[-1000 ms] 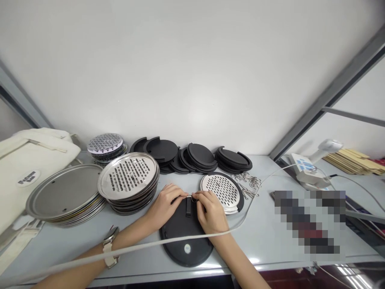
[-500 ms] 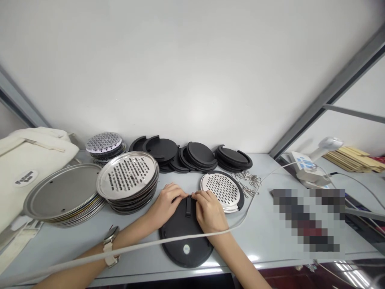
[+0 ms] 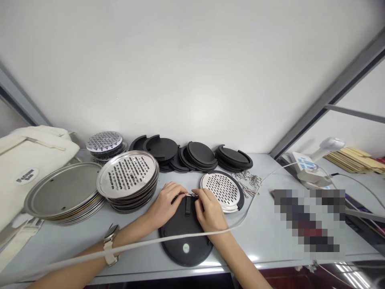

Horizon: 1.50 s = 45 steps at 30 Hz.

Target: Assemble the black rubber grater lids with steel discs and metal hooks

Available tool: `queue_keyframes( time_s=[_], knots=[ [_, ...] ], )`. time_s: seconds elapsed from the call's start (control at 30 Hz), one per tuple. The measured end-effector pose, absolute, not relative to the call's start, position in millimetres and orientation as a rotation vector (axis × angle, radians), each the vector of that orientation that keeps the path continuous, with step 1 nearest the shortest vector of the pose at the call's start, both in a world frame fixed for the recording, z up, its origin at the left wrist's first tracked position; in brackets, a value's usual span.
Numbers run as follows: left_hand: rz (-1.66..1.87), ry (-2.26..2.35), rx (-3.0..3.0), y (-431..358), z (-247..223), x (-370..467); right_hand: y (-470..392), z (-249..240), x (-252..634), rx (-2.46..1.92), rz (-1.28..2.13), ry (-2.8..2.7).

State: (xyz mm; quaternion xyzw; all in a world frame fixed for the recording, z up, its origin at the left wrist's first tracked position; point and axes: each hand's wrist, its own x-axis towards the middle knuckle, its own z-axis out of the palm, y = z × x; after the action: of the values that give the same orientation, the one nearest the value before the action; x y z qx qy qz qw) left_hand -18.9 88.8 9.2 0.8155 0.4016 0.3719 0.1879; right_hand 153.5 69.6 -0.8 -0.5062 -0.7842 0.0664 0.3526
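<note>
Stickered black disc: matt, smooth, plastic-looking. Small fitting at disc's far edge: shiny metal. Perforated plate right of disc: bright metal. Wide tray left of disc: dull metal. Bag beyond tray, left of disc: cream cloth. Table beneath disc: glossy.

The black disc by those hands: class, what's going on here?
A person's left hand and right hand pinch a small metal piece between their fingertips, at the far edge of the black disc. The disc lies on the grey table, a short dark strip near that edge. Beyond the right hand are a perforated silver disc and loose metal pieces.
</note>
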Motion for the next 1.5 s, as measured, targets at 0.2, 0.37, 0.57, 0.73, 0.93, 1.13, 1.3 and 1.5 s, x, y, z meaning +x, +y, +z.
queue_keyframes(
  time_s=[0.2,0.37,0.57,0.73,0.93,1.13,1.3,1.5],
  knots=[
    [1.008,1.175,2.314,90.1,7.2,-19.7,71.7,-1.2,154.3,-1.28,0.214,-2.054],
    [1.002,1.207,2.308,89.0,9.6,-20.8,71.0,-0.4,154.5,-1.191,0.218,-2.038],
    [0.984,1.206,2.314,88.3,11.1,-21.4,69.4,2.4,154.2,-1.143,0.225,-2.049],
    [0.969,1.2,2.337,88.4,11.8,-21.9,71.9,-0.4,153.6,-1.153,0.179,-2.05],
    [0.966,1.181,2.345,88.6,12.3,-22.7,72.4,-1.3,152.7,-1.192,0.14,-2.077],
    [1.011,1.165,2.31,89.3,10.9,-22.4,70.1,3.3,151.1,-1.283,0.274,-2.091],
    [1.002,1.158,2.314,89.4,9.3,-22.6,70.4,1.6,151.7,-1.116,0.452,-2.15],
    [1.013,1.15,2.326,89.9,8.1,-22.6,73.1,-4.8,152.7,-1.093,0.49,-2.123]
  ],
)
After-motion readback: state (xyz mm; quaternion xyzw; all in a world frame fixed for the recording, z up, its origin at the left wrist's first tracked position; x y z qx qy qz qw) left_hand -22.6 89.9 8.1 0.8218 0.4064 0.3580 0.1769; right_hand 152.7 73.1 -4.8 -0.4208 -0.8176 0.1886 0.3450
